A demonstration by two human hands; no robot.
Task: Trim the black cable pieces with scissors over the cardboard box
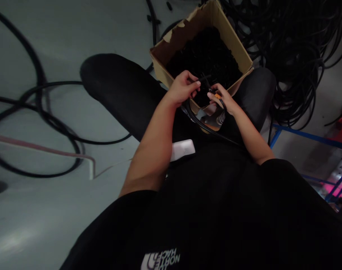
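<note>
My left hand (185, 88) pinches a black cable (204, 78) over the near side of an open cardboard box (240, 48). To its right, my right hand (223, 98) is closed on a cutting tool with orange and black handles (218, 96). The tool's dark jaws are beside the cable end, and whether they touch it is too dark to tell. Many short black pieces (207, 48) lie inside the box, which stands between my legs. A thick black cable (199, 122) runs from under my left hand across my lap.
Tangled black cables (294, 63) are heaped on the floor at the right. Large cable loops (38, 90) lie at the left. A white object (183, 149) is beside my left forearm. A blue frame (311, 138) stands at the lower right.
</note>
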